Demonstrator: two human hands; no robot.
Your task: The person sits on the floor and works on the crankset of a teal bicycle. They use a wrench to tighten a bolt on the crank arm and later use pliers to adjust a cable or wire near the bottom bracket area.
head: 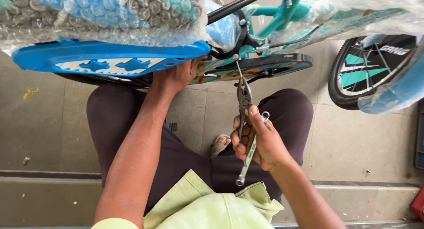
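Head view, looking straight down past a pale green shirt (207,209) and dark trousers (176,158) at a kid's bicycle (274,17) half wrapped in bubble wrap (110,12).

Right hand (258,138) near the middle of the scene, fingers (240,143) pressed together around the handles of grey pliers (244,96) pointing up at the bike. Same fist also gripping a silver spanner (249,156), lower end sticking out toward the near edge, ring end poking out by the thumb. Plier nose right up against a thin rod (238,70) dropping from the teal frame, just below the dark chain guard (260,65); can't tell if actually clamping it.

Left hand (176,76) further away and to the left, reaching under the blue mudguard-like panel (110,56). Fingers tucked up behind the panel edge, so can't tell whether spread or curled.

Spoked wheel (371,70) with a black tyre off to the far right. Sandalled foot (221,144) peeking out between the knees on the grey tiled floor (353,136).
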